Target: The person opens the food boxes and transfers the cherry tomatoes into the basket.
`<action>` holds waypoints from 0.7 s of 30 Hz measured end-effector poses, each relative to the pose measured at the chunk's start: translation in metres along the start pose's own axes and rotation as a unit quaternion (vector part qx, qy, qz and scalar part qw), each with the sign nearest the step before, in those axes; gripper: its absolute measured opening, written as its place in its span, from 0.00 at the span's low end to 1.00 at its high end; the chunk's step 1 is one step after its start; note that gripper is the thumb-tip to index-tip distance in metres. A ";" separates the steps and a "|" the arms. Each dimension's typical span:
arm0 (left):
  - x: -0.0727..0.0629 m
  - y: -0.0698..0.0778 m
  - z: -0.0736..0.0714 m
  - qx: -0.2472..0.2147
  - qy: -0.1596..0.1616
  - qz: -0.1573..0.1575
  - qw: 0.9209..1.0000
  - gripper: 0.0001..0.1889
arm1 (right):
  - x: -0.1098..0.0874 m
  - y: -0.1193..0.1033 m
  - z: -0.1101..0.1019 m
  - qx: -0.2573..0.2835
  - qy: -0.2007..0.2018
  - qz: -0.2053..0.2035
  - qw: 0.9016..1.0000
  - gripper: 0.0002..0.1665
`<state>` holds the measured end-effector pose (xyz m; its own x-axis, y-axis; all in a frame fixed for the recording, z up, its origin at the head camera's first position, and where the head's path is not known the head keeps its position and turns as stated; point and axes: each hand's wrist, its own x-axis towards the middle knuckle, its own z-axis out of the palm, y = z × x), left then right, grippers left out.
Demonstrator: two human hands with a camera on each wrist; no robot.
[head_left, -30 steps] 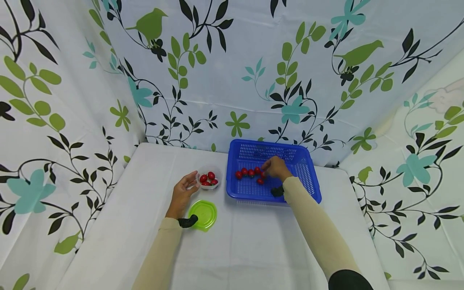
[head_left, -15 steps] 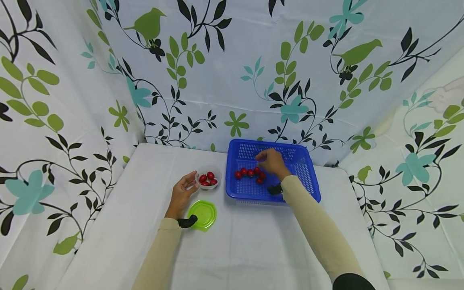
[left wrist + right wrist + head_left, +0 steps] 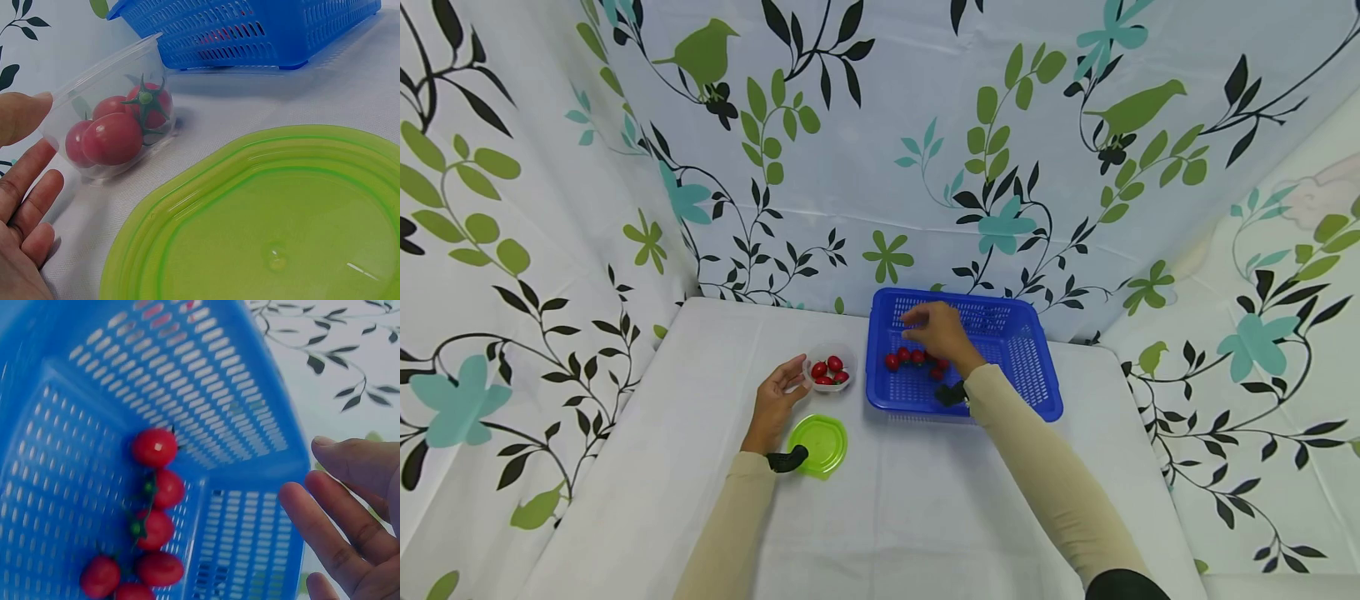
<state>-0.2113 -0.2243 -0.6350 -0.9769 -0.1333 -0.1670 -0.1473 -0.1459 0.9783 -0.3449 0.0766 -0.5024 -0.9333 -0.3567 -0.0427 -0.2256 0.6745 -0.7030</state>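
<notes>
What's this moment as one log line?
left hand: holds clear cup; right hand: over blue basket; tomatoes: in both; green lid: on table

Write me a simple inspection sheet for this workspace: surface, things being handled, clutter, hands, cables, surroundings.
Surface: white cloth, lightly creased.
Things handled: clear tub with four tomatoes visible inside; green lid off the tub, flat on the cloth; blue basket holding at least six loose tomatoes.
Clutter: nothing seen.
Hands: left hand touches the tub's side; right hand is over the basket, nothing visible in its fingers.
Cables: nothing seen.
Surroundings: hanging fabric printed with leaves, flowers and birds.
</notes>
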 end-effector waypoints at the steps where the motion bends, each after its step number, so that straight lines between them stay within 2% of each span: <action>1: -0.002 0.003 0.000 -0.001 -0.002 -0.002 1.000 0.32 | 0.000 -0.002 0.002 0.002 -0.001 -0.004 1.000 0.16; 6: -0.010 0.019 0.003 0.002 -0.007 -0.005 1.000 0.32 | 0.001 -0.011 0.009 0.008 -0.007 -0.022 1.000 0.18; 10: -0.012 0.023 0.004 0.003 -0.008 -0.004 1.000 0.33 | 0.002 -0.018 0.016 0.009 -0.011 -0.038 0.999 0.18; 12: -0.011 0.022 0.003 0.002 -0.008 -0.005 1.000 0.33 | 0.002 -0.021 0.019 0.008 -0.014 -0.045 0.999 0.17; 19: 0.002 -0.002 0.000 0.005 0.001 0.003 1.000 0.32 | 0.001 -0.033 0.029 0.009 -0.021 -0.040 0.999 0.16; 21: 0.002 -0.003 0.000 0.007 0.003 0.005 1.000 0.32 | 0.001 -0.036 0.033 0.007 -0.023 -0.047 0.999 0.16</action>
<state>-0.2127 -0.2241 -0.6384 -0.9775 -0.1406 -0.1573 -0.1393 -0.1298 0.9817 -0.3287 0.0311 -0.5004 -0.8940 -0.4480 -0.0080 -0.3078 0.6272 -0.7155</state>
